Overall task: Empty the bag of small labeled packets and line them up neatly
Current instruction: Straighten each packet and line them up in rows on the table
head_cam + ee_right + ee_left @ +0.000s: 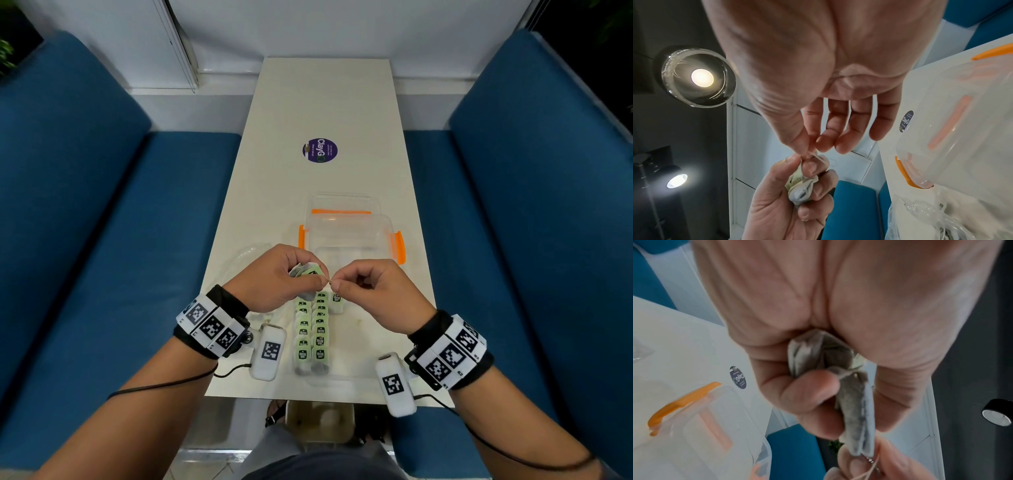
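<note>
A small bunch of grey-green paper packets [306, 270] is gripped in the left hand [277, 279], while a thin string [811, 153] is pinched by the right hand [370, 291], above two near rows of green-labelled packets [312, 337] on the white table [325, 102]. Separating one packet and extending a row seems next. The string is shown only by the wrist views.

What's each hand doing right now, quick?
Left hand: grips a bunch of packets.
Right hand: pinches a thin string at the packets' top.

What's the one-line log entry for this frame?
left hand: grips packets | right hand: pinches string | rows: on table
</note>
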